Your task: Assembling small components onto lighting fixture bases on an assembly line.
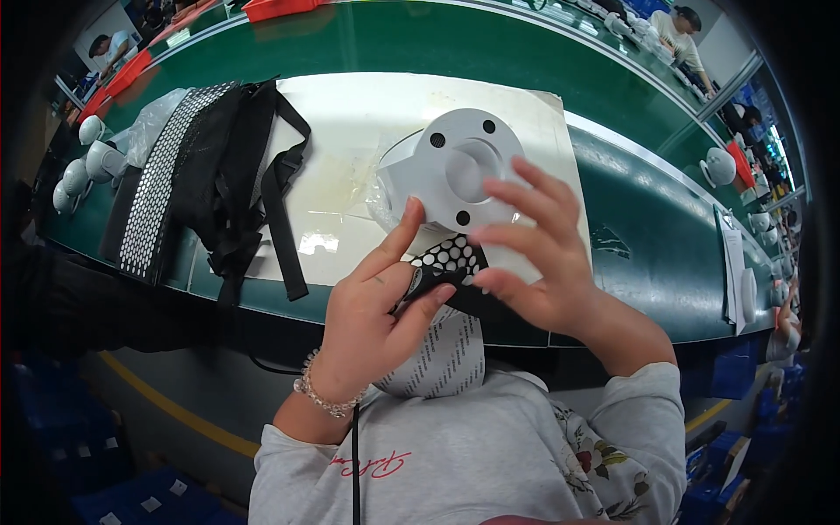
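Note:
My left hand (372, 302) grips a black strip dotted with round white pads (448, 255), its thumb and fingers closed around the folded part. A printed white paper backing (446, 354) hangs below that hand against my shirt. Just beyond lies a white plastic device (427, 179) with a round base, a ring-shaped recess and three dark round spots near its rim. The left index fingertip is close to the device's lower edge. My right hand (547, 254), slightly blurred, hovers over the device's right side with its fingers spread. Nothing shows clearly between them.
A white board (332, 101) lies under the device on the green table (647, 219). To the left are a dotted black sheet (162, 188), black straps (284, 219), clear plastic and white camera-like units (105, 162). At right stands a clipboard with papers (733, 271). People sit farther off.

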`<state>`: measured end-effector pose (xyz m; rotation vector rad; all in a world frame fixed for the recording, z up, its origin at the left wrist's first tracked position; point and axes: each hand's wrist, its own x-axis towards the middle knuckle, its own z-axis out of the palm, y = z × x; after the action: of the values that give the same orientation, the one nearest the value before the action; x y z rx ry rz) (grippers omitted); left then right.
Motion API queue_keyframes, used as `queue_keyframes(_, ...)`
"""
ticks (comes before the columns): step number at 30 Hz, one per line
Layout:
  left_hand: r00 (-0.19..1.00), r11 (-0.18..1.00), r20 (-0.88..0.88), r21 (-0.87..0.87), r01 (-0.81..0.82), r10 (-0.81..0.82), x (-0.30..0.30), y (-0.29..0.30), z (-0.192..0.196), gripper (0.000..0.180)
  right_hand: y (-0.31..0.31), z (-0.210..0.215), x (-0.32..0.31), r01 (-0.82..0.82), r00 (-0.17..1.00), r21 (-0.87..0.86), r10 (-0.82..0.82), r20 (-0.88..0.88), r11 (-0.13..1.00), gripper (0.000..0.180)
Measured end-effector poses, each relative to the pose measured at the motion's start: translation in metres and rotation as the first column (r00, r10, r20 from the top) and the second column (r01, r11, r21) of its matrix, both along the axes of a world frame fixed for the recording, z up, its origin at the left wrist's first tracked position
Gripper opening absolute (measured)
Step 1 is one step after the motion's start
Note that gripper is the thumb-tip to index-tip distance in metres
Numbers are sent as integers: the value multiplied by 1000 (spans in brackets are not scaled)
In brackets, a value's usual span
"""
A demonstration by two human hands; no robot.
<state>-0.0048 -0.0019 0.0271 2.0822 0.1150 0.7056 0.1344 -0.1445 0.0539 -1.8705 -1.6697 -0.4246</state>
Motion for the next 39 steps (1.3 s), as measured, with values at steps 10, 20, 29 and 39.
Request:
queue_keyframes(10, 999, 999, -25, 24, -29, 29, -2, -2, 0, 32, -1, -5, 15, -196, 910, 37, 196, -367, 980, 11)
queue_keyframes(20, 999, 1000, -37, 1, -31, 31, 1, -3, 0, 34, 3, -23, 36, -43, 761, 119, 110, -640, 992, 8)
queue_keyframes(29, 998, 997, -1, 19, -69, 69, 2, -5, 0, 34, -14, -40, 49, 63, 919, 107, -99, 381, 992, 20)
queue_keyframes(39, 994, 1000, 112, -8, -13, 14, 1, 2, -6, 19, 10, -5, 50, -103, 89, 8, 17, -996, 995, 28)
